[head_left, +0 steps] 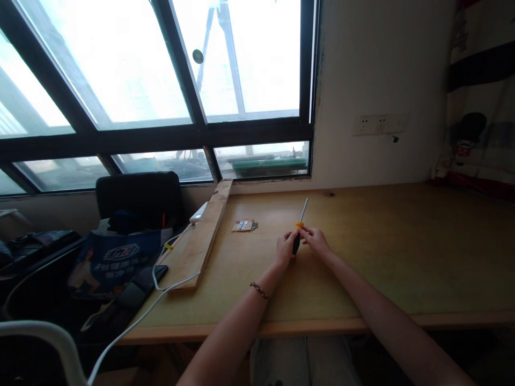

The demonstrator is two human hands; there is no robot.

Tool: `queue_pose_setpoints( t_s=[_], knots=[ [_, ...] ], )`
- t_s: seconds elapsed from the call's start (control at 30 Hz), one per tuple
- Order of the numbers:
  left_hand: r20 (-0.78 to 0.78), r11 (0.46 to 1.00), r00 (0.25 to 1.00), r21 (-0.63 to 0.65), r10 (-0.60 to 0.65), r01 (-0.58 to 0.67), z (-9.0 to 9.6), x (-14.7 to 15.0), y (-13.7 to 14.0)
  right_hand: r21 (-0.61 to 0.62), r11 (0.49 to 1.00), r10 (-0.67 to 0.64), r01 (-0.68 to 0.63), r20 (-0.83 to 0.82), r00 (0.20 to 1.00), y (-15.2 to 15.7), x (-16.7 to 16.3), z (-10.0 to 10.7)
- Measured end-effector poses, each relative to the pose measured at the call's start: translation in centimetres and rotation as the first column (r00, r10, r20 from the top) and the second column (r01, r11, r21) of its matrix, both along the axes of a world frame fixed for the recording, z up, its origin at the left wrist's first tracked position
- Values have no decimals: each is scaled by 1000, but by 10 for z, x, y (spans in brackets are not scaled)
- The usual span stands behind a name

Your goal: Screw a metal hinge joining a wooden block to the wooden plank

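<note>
A screwdriver [296, 245] with a black and yellow handle is held over the middle of the wooden table, its metal shaft tilted up and away from me. My left hand [285, 247] is closed around the handle from the left side. From the right, my right hand [315, 240] pinches the handle near its yellow collar. To the left of the hands lies a small flat piece with metal plates [243, 225], and several thin screw-like pieces [254, 226] rest at its right edge.
A long wooden board [197, 252] lies along the table's left side, with a white cable [177, 285] running over it. Beyond it are a black chair [139, 201] and a blue bag [116, 260]. A wall socket [373, 125] is above the table [422, 257].
</note>
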State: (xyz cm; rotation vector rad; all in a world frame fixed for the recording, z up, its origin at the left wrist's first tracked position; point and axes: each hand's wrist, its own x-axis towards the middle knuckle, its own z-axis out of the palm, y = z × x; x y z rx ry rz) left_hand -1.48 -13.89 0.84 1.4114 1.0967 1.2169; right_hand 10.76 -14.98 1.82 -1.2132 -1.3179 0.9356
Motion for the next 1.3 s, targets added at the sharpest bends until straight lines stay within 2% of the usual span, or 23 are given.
queue_pose_setpoints(
  t_s=[0.1,0.17,0.27,0.37,0.43,0.53,0.6,0.63,0.7,0.77,0.8,0.87,1.03,1.13,1.3],
  knots=[
    [108,997,991,4,-75,75,0,9,-8,-81,994,64,-79,-169,984,2,-2,-1],
    [66,991,990,61,-123,119,1,9,-10,-83,993,58,-79,-228,972,3,-2,-2],
    [-194,963,967,176,-167,202,3,6,-11,-82,996,20,-46,-293,956,2,-3,-1],
    [-492,913,861,281,-127,295,7,1,-14,-107,994,-5,-33,-340,940,1,-2,2],
    [-624,876,778,329,-78,352,11,-2,-16,-105,994,-22,-13,-330,944,2,1,6],
    [-752,852,659,348,5,391,14,-6,-18,-105,986,-146,128,-184,972,6,18,12],
    [-799,848,598,358,61,392,14,-7,-17,-88,949,-299,304,65,952,9,36,16],
    [-815,845,574,364,85,392,13,-8,-16,-65,919,-366,389,224,903,10,46,18],
    [-831,841,543,375,119,390,11,-10,-14,-15,835,-460,550,528,714,9,66,21],
    [-835,836,532,387,138,390,10,-12,-12,-2,745,-467,668,713,523,7,83,24],
    [-835,834,531,393,146,388,10,-13,-11,-6,711,-448,704,767,459,5,90,24],
    [-833,831,531,402,157,385,10,-15,-10,-24,666,-406,745,827,389,3,100,24],
    [-833,829,529,407,164,384,11,-16,-10,-7,617,-392,787,864,315,2,113,17],
    [-840,831,516,402,168,383,10,-15,-10,-17,597,-378,802,876,299,4,118,12],
    [-840,835,511,407,183,371,10,-16,-9,-66,574,-349,816,882,317,6,123,8]
  ],
)
